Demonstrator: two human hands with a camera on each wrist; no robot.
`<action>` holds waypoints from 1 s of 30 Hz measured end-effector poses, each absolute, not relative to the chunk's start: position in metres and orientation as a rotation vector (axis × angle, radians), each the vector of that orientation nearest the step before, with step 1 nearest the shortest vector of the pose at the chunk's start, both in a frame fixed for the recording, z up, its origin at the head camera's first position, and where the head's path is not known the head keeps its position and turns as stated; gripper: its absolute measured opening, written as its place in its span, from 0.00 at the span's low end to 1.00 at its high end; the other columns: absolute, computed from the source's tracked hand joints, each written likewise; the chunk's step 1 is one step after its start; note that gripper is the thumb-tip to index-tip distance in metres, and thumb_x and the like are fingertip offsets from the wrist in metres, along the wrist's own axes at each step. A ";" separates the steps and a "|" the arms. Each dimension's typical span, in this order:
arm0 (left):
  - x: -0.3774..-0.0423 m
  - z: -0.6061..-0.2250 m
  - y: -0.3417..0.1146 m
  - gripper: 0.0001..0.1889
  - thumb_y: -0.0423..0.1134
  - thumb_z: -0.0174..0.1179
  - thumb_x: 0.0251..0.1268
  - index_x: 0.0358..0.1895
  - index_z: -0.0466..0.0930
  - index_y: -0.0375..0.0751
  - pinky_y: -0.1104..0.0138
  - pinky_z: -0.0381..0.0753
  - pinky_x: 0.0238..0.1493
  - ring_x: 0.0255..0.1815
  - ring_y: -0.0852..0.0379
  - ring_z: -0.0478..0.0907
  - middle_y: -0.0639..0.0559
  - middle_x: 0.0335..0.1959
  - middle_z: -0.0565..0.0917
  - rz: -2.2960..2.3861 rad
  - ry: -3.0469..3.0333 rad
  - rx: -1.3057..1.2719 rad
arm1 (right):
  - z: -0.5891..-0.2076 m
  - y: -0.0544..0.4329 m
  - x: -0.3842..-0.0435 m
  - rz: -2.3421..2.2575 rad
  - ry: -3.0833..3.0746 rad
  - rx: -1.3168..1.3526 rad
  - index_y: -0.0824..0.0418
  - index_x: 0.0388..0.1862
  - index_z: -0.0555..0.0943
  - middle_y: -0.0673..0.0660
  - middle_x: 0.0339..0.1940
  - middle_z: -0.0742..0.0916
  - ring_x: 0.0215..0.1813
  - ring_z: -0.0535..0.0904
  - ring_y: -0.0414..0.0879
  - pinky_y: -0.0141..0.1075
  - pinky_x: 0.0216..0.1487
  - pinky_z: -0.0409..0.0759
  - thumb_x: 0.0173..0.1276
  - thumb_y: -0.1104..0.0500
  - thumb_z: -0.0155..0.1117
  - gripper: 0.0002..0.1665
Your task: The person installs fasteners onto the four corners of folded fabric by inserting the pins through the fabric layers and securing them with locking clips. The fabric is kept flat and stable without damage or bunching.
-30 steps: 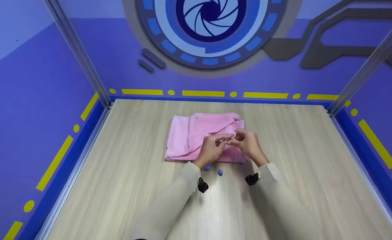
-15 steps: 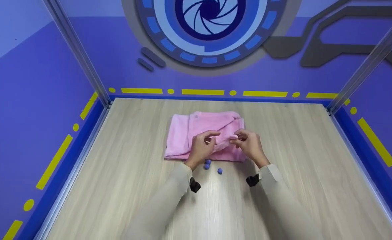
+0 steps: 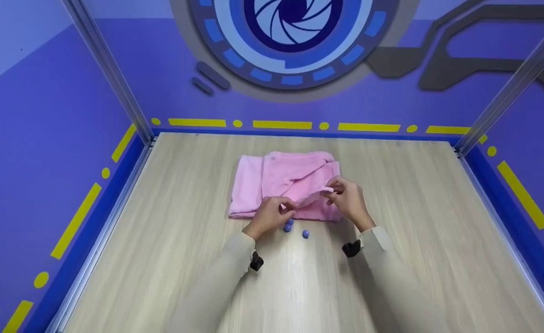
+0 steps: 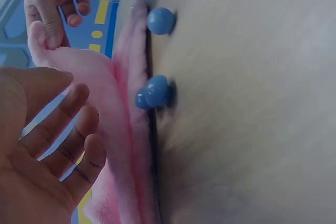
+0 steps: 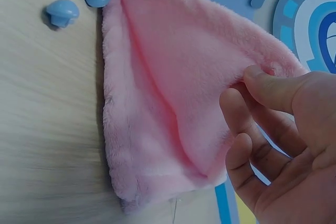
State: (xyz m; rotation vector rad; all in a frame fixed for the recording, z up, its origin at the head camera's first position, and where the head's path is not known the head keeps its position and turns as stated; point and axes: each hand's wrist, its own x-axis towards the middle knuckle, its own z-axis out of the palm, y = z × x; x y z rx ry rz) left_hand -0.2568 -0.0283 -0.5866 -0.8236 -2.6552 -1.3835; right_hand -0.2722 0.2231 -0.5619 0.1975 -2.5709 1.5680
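A folded pink plush cloth lies on the wooden table, its near right corner lifted into a flap. My right hand pinches the flap's raised corner between thumb and forefinger; the other fingers curl loosely, as the right wrist view shows. My left hand is lower on the flap, thumb and forefinger tips meeting at the cloth's edge. Its remaining fingers are spread and bent in the left wrist view. Beside the cloth's near edge are two small blue pieces close together. A third blue mushroom-shaped piece stands apart from them.
Purple-blue walls with yellow dashes enclose the table at the back and both sides. Metal posts rise at the back corners. The blue pieces sit just in front of the cloth, between my forearms.
My left hand has left the spot beside my right hand and moved left and nearer, down along the flap. It uncovered another blue piece. My right hand has kept the corner raised.
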 end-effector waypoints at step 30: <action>-0.247 -0.606 -0.015 0.04 0.31 0.70 0.58 0.35 0.92 0.43 0.61 0.85 0.38 0.34 0.53 0.86 0.54 0.32 0.90 -0.605 -2.827 -0.899 | -0.566 0.222 -0.273 1.587 -2.520 0.237 0.64 0.37 0.82 0.60 0.32 0.91 0.25 0.87 0.57 0.28 0.25 0.79 0.64 0.65 0.75 0.08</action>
